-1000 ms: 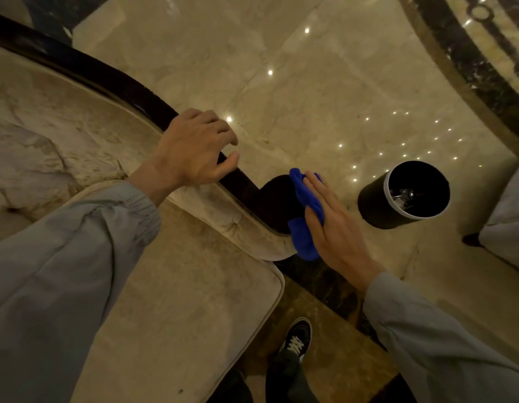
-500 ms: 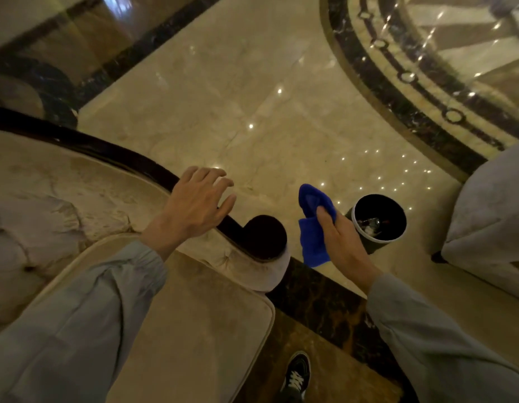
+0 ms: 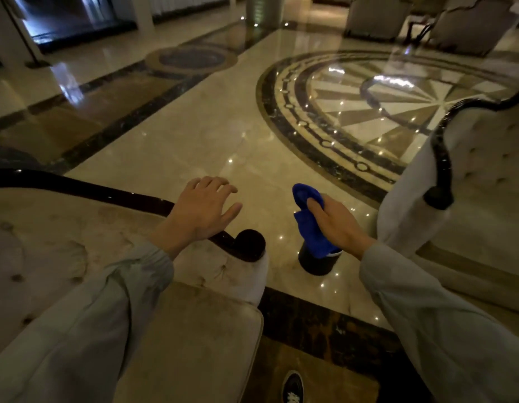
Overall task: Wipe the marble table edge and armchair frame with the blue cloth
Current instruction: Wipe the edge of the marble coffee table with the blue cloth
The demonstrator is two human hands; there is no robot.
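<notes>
A beige tufted armchair fills the lower left; its dark glossy wooden frame (image 3: 78, 189) curves along the arm and ends in a round scroll (image 3: 250, 241). My left hand (image 3: 203, 209) rests on that frame just left of the scroll, fingers spread, holding nothing. My right hand (image 3: 337, 225) is off the chair, to the right of the scroll and over the floor, gripping the crumpled blue cloth (image 3: 309, 219). The cloth touches neither frame. No marble table is in view.
A black cylindrical bin (image 3: 318, 261) stands on the polished marble floor, partly hidden by the cloth. A second beige armchair with a dark frame (image 3: 441, 167) stands at the right. My dark shoe (image 3: 291, 388) shows at the bottom. More armchairs stand far back.
My right hand has lifted the blue cloth off the scroll end of the frame and moved right, over the bin. The view has tilted upward. My left hand stays on the frame.
</notes>
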